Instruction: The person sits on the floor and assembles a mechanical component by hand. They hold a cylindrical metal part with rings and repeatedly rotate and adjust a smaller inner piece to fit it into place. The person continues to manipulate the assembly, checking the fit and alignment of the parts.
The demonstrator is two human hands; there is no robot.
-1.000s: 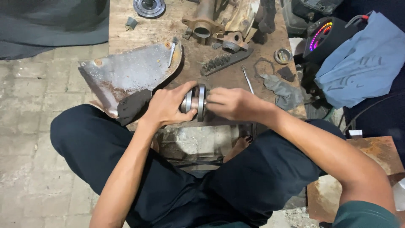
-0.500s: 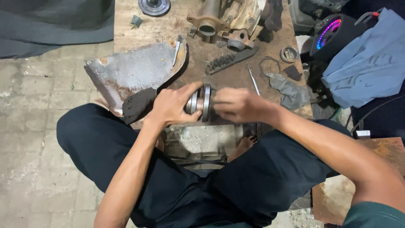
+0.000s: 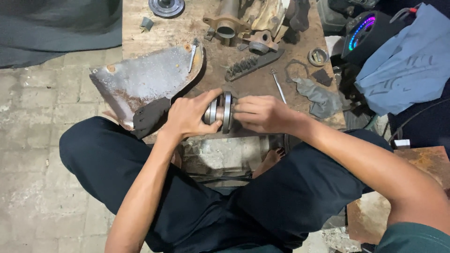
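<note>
I sit cross-legged on the floor with both hands on a round metal part [image 3: 221, 111], a stack of grey steel rings held on edge above the near rim of a wooden board [image 3: 262, 82]. My left hand [image 3: 190, 115] wraps around its left side. From the right, the fingertips of my right hand [image 3: 260, 114] press against its outer ring. How the rings join is hidden by my fingers.
On the board lie a bent rusty metal sheet [image 3: 143, 79], a black rag [image 3: 150, 117], a rusty flanged casting [image 3: 227, 23], a toothed bar [image 3: 253, 64], a thin rod [image 3: 278, 85] and a grey cloth [image 3: 321, 96]. A blue cloth [image 3: 408, 61] and lit speaker [image 3: 363, 30] sit at right.
My hands stay on the metal part; the view has shifted slightly right, and my right fingers have settled flatter against the outer ring.
</note>
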